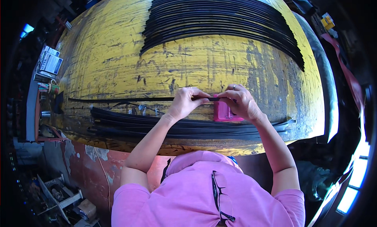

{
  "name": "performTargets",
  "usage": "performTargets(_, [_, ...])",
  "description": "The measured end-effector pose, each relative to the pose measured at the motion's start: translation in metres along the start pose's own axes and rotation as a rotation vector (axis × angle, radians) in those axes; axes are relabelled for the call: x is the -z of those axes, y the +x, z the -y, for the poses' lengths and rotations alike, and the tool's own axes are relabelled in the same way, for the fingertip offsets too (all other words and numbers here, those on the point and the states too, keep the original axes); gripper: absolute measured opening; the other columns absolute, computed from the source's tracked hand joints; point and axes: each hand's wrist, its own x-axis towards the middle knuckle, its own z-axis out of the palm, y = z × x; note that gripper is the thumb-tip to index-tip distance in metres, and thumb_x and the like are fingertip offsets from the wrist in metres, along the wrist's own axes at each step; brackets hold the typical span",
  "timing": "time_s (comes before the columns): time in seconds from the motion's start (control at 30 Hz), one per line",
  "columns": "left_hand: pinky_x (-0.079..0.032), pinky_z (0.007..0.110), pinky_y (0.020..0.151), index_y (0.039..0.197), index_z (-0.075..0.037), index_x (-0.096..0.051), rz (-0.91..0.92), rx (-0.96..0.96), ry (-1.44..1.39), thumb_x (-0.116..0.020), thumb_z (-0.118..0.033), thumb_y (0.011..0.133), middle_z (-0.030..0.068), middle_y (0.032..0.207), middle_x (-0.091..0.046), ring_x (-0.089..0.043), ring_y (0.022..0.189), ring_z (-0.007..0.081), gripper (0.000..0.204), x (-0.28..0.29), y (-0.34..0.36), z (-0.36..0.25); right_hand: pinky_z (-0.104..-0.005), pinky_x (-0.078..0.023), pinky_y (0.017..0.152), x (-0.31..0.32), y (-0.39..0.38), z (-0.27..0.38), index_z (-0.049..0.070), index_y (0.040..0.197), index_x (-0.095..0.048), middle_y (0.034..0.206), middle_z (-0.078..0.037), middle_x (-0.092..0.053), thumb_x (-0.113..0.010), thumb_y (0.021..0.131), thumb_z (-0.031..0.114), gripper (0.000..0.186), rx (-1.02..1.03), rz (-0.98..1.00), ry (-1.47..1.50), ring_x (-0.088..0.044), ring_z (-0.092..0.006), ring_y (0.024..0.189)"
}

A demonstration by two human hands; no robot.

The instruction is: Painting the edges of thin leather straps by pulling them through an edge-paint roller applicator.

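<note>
Worktop (106,56): yellow, scuffed and scratched, with dark worn patches; the person faces its near edge.
Left hand (185,102): over the near half of the worktop; its grip is closed in a pinch, thumb against fingers, on the black strip.
Right hand (242,102): just beside the left, a ring on one finger; its grip is also pinched on the strip, with only a small gap between the two hands.
Black strip (125,99): long, thin, running from near the left edge of the worktop to the hands, roughly along the near edge; whether it continues under the right hand cannot be told.
Pink object (224,113): box-like, on the worktop beneath the right hand, which partly covers it.
Loose bundle (157,124): black strips piled lengthwise along the near edge, between the held strip and the person, passing under the forearms.
Far row (220,24): many black strips laid side by side, from the middle of the far edge toward the far right corner.
Boxes (51,62): blue and white, stacked beyond the left edge.
Glasses (220,197): hanging on the person's pink shirt (172,199).
</note>
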Motion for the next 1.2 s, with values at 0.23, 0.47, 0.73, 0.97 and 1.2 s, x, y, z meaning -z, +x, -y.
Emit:
performTargets(0.23, [-0.048,0.028,0.066,0.086,-0.004,-0.069,-0.122,-0.150,0.072,-0.073,-0.009,0.072,0.0083,0.077,-0.065,-0.061,0.071,0.0174,0.016,-0.043,0.003,-0.010,-0.0352,-0.042,0.071,-0.003,-0.027,-0.018,0.009,0.078,-0.063,0.074,-0.005,-0.059,-0.066,0.072,0.010,0.007,0.030,-0.078,-0.008,-0.056,-0.0239,0.076])
performTargets(0.47, [-0.047,0.032,0.070,0.082,-0.004,-0.066,-0.160,-0.359,0.291,-0.070,-0.003,0.068,0.0070,0.079,-0.060,-0.058,0.077,0.0231,0.015,-0.069,0.003,-0.010,-0.0347,-0.040,0.076,-0.005,-0.046,-0.025,0.012,0.077,-0.062,0.081,-0.003,-0.054,-0.069,0.068,0.013,0.012,0.037,-0.164,-0.093,-0.053,-0.0222,0.082])
performTargets(0.73, [-0.046,0.035,0.075,0.081,-0.003,-0.064,-0.157,-0.430,0.393,-0.067,-0.001,0.067,0.0070,0.078,-0.059,-0.056,0.078,0.0247,0.014,-0.078,0.005,-0.012,-0.0361,-0.038,0.077,-0.012,-0.056,-0.036,0.012,0.077,-0.062,0.088,-0.005,-0.050,-0.070,0.066,0.013,0.014,0.056,-0.224,-0.114,-0.050,-0.0227,0.086])
performTargets(0.97, [-0.046,0.035,0.076,0.081,-0.002,-0.064,-0.121,-0.428,0.420,-0.066,-0.001,0.068,0.0072,0.078,-0.058,-0.056,0.078,0.0246,0.014,-0.081,0.007,-0.012,-0.0365,-0.038,0.078,-0.014,-0.061,-0.041,0.012,0.079,-0.061,0.089,-0.005,-0.050,-0.069,0.065,0.012,0.016,0.069,-0.240,-0.103,-0.049,-0.0235,0.087])
performTargets(1.2, [-0.046,0.034,0.076,0.081,-0.002,-0.065,-0.134,-0.454,0.413,-0.066,-0.001,0.068,0.0071,0.078,-0.058,-0.056,0.077,0.0241,0.014,-0.091,0.012,-0.014,-0.0380,-0.038,0.082,-0.007,-0.068,-0.048,0.011,0.079,-0.061,0.091,-0.006,-0.050,-0.069,0.065,0.011,0.016,0.065,-0.235,-0.119,-0.049,-0.0245,0.090])
